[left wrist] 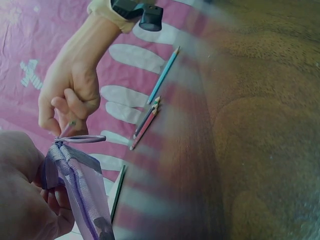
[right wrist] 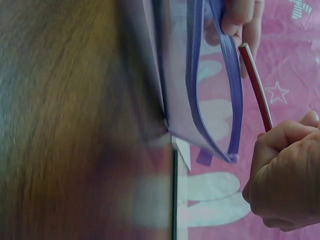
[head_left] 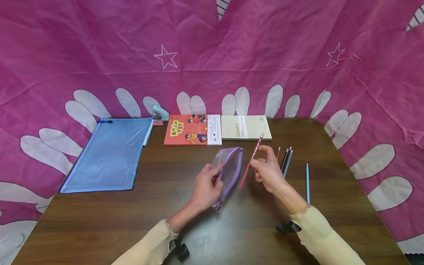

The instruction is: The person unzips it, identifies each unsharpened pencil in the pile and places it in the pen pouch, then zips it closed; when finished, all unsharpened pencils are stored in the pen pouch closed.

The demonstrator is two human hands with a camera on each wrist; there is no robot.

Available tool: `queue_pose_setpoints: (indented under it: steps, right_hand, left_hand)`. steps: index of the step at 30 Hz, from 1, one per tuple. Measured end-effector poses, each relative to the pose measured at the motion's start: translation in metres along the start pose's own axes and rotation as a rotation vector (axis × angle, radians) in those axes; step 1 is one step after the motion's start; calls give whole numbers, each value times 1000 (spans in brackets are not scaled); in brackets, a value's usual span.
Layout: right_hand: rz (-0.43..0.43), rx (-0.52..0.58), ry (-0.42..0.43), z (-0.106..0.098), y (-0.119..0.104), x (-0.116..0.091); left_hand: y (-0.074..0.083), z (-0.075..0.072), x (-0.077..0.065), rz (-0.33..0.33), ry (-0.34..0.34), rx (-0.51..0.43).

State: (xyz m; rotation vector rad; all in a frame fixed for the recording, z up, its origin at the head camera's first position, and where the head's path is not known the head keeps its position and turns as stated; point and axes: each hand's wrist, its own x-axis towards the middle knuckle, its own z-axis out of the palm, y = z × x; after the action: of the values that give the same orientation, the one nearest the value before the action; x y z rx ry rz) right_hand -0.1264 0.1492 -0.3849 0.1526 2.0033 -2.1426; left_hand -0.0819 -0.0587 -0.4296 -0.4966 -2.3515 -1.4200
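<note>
My left hand (head_left: 207, 186) grips a translucent purple zip pouch (head_left: 237, 173) by its near side, around the middle of the table. The pouch's mouth gapes, as the right wrist view shows along its purple zipper edges (right wrist: 235, 90). A ring pull (head_left: 219, 208) hangs at its near end. Just right of the pouch, my right hand (head_left: 269, 171) pinches a red pencil (head_left: 245, 175) between thumb and fingers. The pencil slants, its patterned end up and its lower end close beside the mouth. In the right wrist view that lower end (right wrist: 245, 48) is outside the pouch.
Several pencils (head_left: 287, 162) lie beyond the right hand, and a light blue pencil (head_left: 307, 182) lies farther right. A blue mesh zip folder (head_left: 109, 158) is at left. Along the back stand a stapler (head_left: 161, 112), a red book (head_left: 185, 136) and a notebook (head_left: 255, 127).
</note>
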Motion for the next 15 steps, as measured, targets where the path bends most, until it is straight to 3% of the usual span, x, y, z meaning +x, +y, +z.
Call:
queue_pose_setpoints:
  steps: [15]
  right_hand:
    - [19, 34, 76, 28, 15, -3]
  left_hand:
    - [3, -2, 0, -52, -40, -12]
